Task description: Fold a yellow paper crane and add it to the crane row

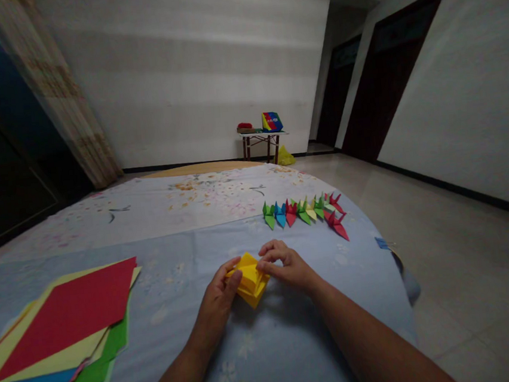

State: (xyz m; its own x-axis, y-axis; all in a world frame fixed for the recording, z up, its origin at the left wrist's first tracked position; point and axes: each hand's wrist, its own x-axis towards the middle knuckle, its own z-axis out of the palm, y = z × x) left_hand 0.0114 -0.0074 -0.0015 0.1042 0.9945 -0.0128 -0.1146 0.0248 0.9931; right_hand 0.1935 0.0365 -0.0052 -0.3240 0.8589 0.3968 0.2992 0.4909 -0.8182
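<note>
A person's bare hands work a yellow folded paper above the pale blue, flower-patterned cloth at the near side of a table. The left hand grasps the paper's left side, its thumb lying across the upper face and its fingers along the far left edge. The right hand pinches the right side between thumb and fingertips, toward the far end, leaving the near part of the paper uncovered between the two hands. The folded piece shows a diamond outline, one corner pointing to the far side and another toward the near edge, its long axis running near to far; layered flaps show on the right. Beyond the right hand, a row of small paper cranes in green, blue, red and pale yellow stretches to the right, with a red crane on its near side. At left lies a stack of coloured sheets, red uppermost.
</note>
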